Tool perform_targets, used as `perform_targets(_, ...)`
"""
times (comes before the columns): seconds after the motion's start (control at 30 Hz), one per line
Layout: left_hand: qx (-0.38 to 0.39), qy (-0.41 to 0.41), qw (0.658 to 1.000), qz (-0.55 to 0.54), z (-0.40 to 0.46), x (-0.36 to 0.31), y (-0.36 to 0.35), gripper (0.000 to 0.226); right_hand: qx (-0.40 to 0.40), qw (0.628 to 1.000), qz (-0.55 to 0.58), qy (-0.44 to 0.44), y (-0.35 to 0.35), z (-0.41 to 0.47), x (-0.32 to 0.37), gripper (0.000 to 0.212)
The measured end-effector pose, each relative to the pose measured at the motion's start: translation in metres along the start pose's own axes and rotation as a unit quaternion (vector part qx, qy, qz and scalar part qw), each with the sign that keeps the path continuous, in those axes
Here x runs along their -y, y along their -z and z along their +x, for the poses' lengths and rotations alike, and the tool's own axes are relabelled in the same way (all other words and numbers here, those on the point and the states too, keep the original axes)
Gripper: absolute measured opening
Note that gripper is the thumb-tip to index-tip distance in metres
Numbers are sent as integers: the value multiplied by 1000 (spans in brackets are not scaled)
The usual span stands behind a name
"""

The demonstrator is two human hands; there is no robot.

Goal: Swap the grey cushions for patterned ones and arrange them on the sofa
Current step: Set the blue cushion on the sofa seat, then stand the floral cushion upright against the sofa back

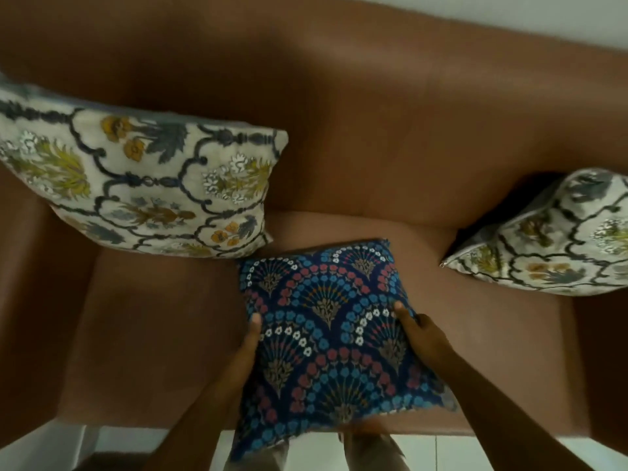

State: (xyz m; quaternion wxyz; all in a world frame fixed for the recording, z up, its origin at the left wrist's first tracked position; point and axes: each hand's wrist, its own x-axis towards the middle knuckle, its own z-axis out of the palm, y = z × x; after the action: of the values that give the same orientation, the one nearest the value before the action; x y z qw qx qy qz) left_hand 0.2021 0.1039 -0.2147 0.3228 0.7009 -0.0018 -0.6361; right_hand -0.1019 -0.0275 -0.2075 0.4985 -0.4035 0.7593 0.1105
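A dark blue cushion (336, 334) with red, blue and white fan patterns hangs over the middle of the brown sofa (390, 137) seat. My left hand (248, 348) grips its left edge and my right hand (421, 338) grips its right edge, thumbs on top. A cream floral cushion (136, 185) leans against the backrest at the left end. A matching cream floral cushion (557, 236) leans at the right end, partly cut off by the frame edge. No grey cushion is in view.
The sofa's left armrest (30, 300) and right armrest (601, 362) flank the seat. Pale floor tiles (129, 443) show below the seat's front edge. A white wall (509, 15) rises behind the backrest.
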Motion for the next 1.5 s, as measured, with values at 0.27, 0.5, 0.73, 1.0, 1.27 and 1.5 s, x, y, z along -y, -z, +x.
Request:
perform_targets(0.27, -54, 14, 998, -2, 69, -26, -58, 121, -8, 970, 239, 50, -3, 44, 19, 83)
perform_targets(0.5, -56, -213, 974, -46, 26, -112, -122, 137, -166, 849, 459, 205, 60, 27, 57, 60)
perform_targets(0.73, -27, -374, 927, -18, 46, -191, -150, 124, -236, 795, 447, 335, 118, 44, 99, 66)
perform_targets(1.0, -12, -320, 945, 72, 66, -173, -139, 128, -166, 856, 389, 299, 108, 69, 87, 58)
perform_targets(1.27, -126, -342, 910, 197, 0, -137, -111, 84, -333, 855, 298, 263, 45, -11, 81, 72)
perform_targets(1.5, -295, -535, 665, 430, -50, -189, 37, 94, 10, 900, 174, 400, -80, -86, 177, 80)
